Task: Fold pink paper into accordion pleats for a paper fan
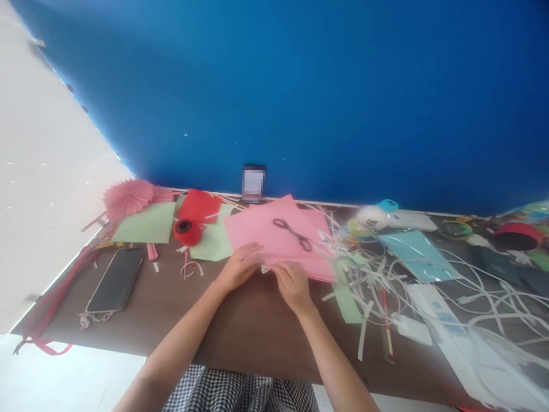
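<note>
My left hand (pixel 241 268) and my right hand (pixel 292 284) meet at the near edge of a stack of pink paper (pixel 257 226) in the middle of the table. Both have their fingers bent and closed on what looks like a folded pink strip of paper (pixel 278 257). A bit of light green shows between the fingertips. Dark-handled scissors (pixel 292 233) lie on the pink stack just beyond my hands. The fingertips are partly hidden and a little blurred.
Left are a black phone (pixel 115 280), a red ribbon roll (pixel 187 232), light green sheets (pixel 148 223), red paper (pixel 199 206) and a pink paper fan (pixel 128 197). Right are paper scraps, tangled white cables (pixel 493 280), a power strip (pixel 450 329), a glue bottle (pixel 371 217) and a blue packet (pixel 420 257).
</note>
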`<action>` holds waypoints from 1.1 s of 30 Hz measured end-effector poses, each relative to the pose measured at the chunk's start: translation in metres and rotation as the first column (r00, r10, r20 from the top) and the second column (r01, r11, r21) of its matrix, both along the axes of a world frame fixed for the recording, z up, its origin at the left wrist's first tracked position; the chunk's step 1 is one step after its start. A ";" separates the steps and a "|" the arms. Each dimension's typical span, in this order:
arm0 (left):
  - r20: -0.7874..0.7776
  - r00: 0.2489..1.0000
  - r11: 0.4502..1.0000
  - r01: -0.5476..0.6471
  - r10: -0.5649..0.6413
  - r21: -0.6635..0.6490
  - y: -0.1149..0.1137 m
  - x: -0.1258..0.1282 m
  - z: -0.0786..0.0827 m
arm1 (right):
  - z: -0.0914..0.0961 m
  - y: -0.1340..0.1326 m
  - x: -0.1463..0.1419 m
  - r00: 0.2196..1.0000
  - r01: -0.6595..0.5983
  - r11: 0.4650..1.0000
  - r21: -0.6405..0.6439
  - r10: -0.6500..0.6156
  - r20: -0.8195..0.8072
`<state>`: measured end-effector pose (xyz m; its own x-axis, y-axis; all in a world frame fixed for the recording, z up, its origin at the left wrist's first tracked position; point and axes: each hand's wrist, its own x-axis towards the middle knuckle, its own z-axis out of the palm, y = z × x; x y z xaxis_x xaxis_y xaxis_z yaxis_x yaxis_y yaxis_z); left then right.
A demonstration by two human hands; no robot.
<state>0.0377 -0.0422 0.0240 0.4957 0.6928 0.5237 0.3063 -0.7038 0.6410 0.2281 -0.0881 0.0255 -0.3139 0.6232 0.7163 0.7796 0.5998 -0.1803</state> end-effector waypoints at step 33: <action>0.577 0.687 0.255 0.520 0.442 -0.815 -0.011 0.021 0.014 | 0.003 -0.006 -0.002 0.986 -0.109 0.992 0.066 0.099 0.137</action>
